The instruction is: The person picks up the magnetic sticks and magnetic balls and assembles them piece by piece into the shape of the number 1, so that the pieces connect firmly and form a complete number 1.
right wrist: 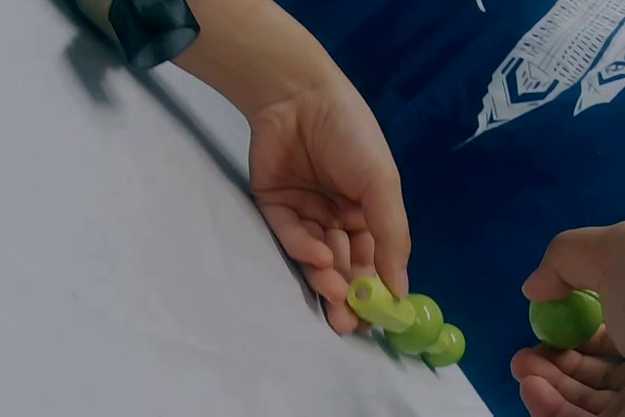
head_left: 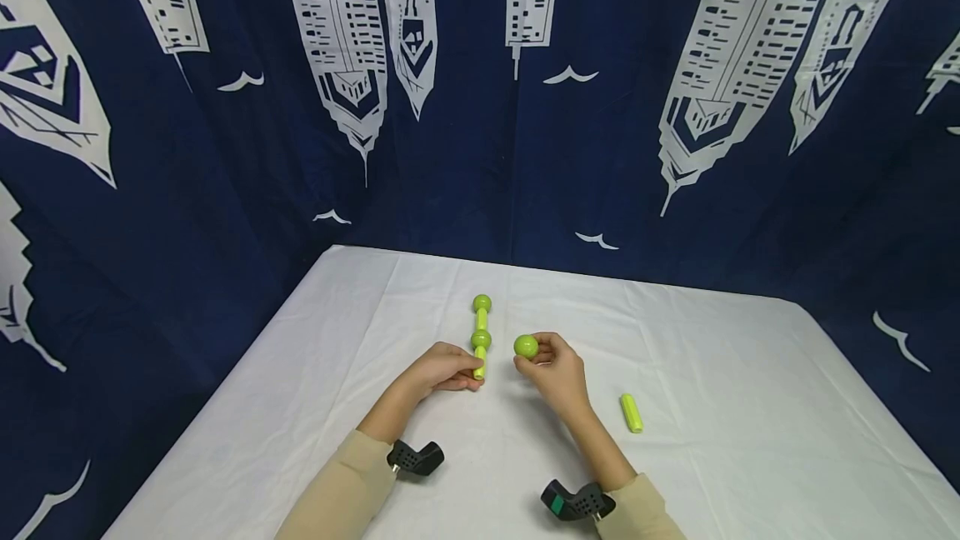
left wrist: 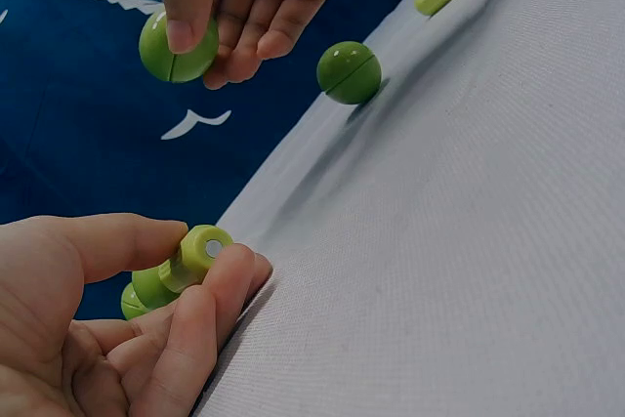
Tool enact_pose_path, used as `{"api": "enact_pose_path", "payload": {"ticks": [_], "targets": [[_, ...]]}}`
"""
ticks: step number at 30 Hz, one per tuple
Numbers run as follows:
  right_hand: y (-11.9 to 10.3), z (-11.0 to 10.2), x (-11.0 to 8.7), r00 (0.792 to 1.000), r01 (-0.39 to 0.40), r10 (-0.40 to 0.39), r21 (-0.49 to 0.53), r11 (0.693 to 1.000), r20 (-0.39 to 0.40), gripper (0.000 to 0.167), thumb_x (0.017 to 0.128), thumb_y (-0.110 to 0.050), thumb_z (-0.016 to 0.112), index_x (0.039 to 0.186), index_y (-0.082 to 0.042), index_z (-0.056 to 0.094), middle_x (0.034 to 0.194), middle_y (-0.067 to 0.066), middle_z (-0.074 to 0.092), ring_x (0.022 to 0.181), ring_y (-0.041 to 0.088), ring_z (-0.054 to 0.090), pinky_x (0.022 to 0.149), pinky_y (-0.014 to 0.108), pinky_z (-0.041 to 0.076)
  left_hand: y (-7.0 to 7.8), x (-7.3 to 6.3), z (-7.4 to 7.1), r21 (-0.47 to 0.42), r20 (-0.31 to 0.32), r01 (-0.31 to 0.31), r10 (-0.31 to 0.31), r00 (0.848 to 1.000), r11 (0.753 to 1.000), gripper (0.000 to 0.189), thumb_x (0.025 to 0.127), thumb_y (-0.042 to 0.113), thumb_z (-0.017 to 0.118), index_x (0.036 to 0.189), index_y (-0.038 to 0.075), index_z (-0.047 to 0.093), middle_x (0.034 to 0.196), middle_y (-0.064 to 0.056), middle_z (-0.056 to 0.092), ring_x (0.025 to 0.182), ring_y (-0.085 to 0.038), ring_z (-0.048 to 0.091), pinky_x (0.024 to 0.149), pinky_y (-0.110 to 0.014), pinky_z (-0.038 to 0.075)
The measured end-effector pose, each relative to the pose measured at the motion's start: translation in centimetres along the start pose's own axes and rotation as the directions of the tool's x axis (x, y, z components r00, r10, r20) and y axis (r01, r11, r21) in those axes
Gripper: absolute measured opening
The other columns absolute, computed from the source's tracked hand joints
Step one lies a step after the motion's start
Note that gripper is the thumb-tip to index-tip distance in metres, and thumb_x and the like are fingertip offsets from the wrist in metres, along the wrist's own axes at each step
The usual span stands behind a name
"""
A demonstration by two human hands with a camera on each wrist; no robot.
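The left hand (head_left: 441,367) pinches the near end of a ball-and-rod chain (head_left: 481,319); the right hand (head_left: 559,371) grips a ball (head_left: 526,346) near it. A rod (head_left: 632,413) and another ball (left wrist: 349,72) lie on the cloth (head_left: 757,407).

White surface (head_left: 735,407): bright and fairly even in the head view, dull grey in both wrist views.
Right forearm (head_left: 592,440): casts a soft shadow towards the surface's left edge.
Loose green ball (left wrist: 349,73): small glint, suggesting overhead light; smeary shadow streak beside it.
Black wrist camera (right wrist: 154,12): murky, soft-edged.
Blue curtain (head_left: 450,190): dark, its printed buildings leaning outwards at the sides.
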State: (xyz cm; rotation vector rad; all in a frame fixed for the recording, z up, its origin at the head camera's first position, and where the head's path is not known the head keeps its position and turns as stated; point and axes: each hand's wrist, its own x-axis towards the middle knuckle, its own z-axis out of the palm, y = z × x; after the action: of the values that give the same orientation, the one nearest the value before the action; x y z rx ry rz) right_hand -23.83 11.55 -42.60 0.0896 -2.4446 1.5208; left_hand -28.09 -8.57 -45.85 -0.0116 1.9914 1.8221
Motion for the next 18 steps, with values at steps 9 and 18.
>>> {"api": "enact_pose_path", "payload": {"ticks": [9,18], "targets": [[-0.7,1.0,-0.7,0.994,-0.079,0.075,0.057,0.995,0.077,0.039,0.073,0.000,0.073,0.110,0.002,0.063,0.097,0.011,0.066,0.090,0.024,0.065,0.068,0.026,0.054,0.0,-0.1,0.0,0.005,0.000,0.005,-0.005,1.000,1.000,0.019,0.092,0.013,0.065,0.093,-0.006,0.065,0.070,-0.006,0.069,0.061,-0.007,0.066,0.053,-0.010,0.051],[-0.9,1.9,-1.5,0.987,-0.092,0.081,0.074,0.993,0.140,0.040,0.073,0.001,0.072,0.111,0.006,0.060,0.098,0.014,0.064,0.088,0.024,0.064,0.070,0.030,0.056,0.1,-0.1,-0.1,0.006,0.010,0.003,-0.003,1.000,1.000,0.020,0.092,0.014,0.065,0.093,-0.006,0.066,0.070,-0.006,0.069,0.062,-0.007,0.066,0.053,-0.010,0.051]]}}
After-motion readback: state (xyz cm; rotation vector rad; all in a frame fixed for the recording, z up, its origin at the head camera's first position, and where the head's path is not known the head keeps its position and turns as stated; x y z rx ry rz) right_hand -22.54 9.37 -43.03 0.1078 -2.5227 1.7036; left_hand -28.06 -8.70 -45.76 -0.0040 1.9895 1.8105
